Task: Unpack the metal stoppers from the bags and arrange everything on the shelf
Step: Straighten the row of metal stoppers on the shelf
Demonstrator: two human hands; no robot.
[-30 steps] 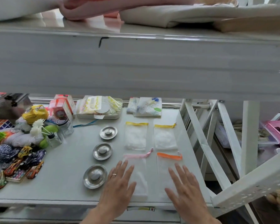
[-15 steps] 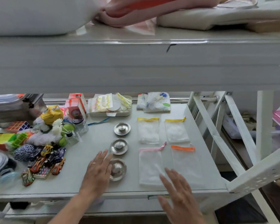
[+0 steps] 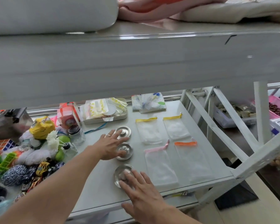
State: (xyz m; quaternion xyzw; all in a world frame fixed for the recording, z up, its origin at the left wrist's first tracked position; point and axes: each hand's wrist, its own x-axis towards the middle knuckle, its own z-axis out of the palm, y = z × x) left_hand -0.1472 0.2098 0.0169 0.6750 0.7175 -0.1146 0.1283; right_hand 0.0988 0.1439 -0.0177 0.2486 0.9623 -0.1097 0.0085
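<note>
A grey shelf (image 3: 103, 183) sits under a deep upper tier piled with folded cloth (image 3: 200, 8). Toys (image 3: 31, 159) crowd its left end. Three stoppers lie in a column at the middle: far stopper (image 3: 124, 132), middle stopper (image 3: 124, 151), near stopper (image 3: 123, 175). Four flat bags (image 3: 173, 149) lie in two rows just right of them. The left hand (image 3: 111, 145) is spread flat, fingers on the far and middle stoppers. The right hand (image 3: 141, 189) is spread too, fingertips on the near stopper. Neither hand grips anything.
</note>
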